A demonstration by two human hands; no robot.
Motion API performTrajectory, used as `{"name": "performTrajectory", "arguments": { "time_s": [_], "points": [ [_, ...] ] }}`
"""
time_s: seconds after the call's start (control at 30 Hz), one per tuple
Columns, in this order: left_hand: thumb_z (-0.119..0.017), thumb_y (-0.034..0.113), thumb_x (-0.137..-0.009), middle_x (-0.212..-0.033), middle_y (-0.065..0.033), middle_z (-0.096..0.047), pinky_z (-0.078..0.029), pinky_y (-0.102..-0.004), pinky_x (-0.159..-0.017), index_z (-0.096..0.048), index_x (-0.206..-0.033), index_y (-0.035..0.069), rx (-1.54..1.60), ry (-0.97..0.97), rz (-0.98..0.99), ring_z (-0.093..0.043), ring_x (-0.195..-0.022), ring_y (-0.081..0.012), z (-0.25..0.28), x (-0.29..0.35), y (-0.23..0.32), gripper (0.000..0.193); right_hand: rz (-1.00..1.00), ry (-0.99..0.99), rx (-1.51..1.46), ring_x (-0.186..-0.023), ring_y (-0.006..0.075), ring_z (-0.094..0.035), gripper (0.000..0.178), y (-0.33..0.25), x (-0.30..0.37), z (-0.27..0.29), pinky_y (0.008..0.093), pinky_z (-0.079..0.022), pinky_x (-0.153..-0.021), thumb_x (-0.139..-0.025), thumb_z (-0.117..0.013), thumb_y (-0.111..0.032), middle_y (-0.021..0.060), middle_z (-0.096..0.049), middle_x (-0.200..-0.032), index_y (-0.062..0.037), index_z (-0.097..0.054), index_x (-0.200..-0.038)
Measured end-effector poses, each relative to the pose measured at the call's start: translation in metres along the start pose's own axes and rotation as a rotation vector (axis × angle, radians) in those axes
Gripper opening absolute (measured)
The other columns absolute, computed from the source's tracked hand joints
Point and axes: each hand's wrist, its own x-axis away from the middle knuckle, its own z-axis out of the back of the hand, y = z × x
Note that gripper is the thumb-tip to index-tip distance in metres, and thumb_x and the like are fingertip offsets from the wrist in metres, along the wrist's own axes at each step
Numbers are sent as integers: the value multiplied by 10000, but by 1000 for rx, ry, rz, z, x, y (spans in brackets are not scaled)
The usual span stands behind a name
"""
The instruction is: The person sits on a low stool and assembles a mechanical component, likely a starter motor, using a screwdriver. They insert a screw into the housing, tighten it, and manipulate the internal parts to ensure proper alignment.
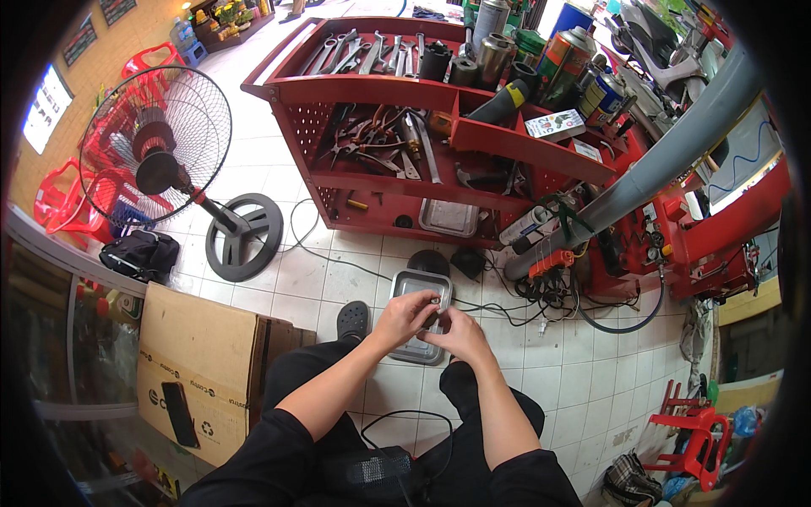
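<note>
My left hand (407, 320) and my right hand (460, 335) meet in front of me, fingers pinched close together. Between them is a small dark, partly metallic part, mostly covered by my fingers; I cannot make out its kind. Both hands are over a grey rectangular tray (408, 284) on the tiled floor. My forearms hide some of the tray's near end, and its contents are hard to see. A dark round object (428, 261) lies just beyond the tray's far edge.
Ahead stands a red tool cart (296, 152) holding wrenches (372, 55), pliers and spray cans. A black fan (156, 156) is at left, near a cardboard box (198, 338) with a phone (180, 414) on it. Cables (507, 308) and a grey post (642, 173) are to the right.
</note>
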Motion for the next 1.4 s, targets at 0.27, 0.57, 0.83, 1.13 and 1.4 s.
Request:
{"name": "performTrajectory", "arguments": {
  "time_s": [0.27, 0.57, 0.83, 1.13, 1.4],
  "points": [
    [-628, 53, -857, -828, -98, -678, -532, -259, -656, -632, -1001, 4, 64, 26, 1, -686, -767, -161, 1, -2, -1, 152, -98, -182, -249, -402, 133, -421, 535, -1, -1, 12, 309, -358, -415, -698, -767, -427, 19, -425, -453, -32, -461, -509],
    [-634, 47, -851, -869, -117, -674, -537, -261, -660, -632, -1006, 5, 36, -10, -4, -678, -756, -160, 3, -2, 1, 161, 40, 160, -10, -823, 264, -613, 599, 10, -5, 2, 373, -483, -699, -680, -765, -386, 137, -622, -972, -74, -533, -1135],
    [-648, 48, -838, -885, -116, -675, -547, -274, -667, -629, -1027, -1, 30, -5, -44, -678, -753, -181, 1, -1, 4, 196, 66, 16, -35, -1086, 291, -574, 682, 14, -6, -5, 379, -474, -876, -709, -753, -314, 128, -578, -1209, -112, -483, -1302],
    [-637, 39, -843, -879, -117, -676, -539, -269, -658, -625, -1020, 1, 52, 3, -58, -681, -752, -181, 0, -2, 3, 181, 45, 86, 9, -1012, 299, -602, 604, 10, -6, -9, 396, -484, -839, -698, -763, -277, 120, -632, -1099, -114, -533, -1232],
    [-628, 52, -853, -843, -114, -677, -532, -259, -653, -628, -1010, 8, 6, 31, 39, -678, -736, -161, 3, -1, 0, 163, -118, -663, -512, -520, 109, -551, 315, 6, -1, 3, 264, -449, -518, -729, -783, -297, 37, -609, -609, -4, -673, -771]
  ]
}}
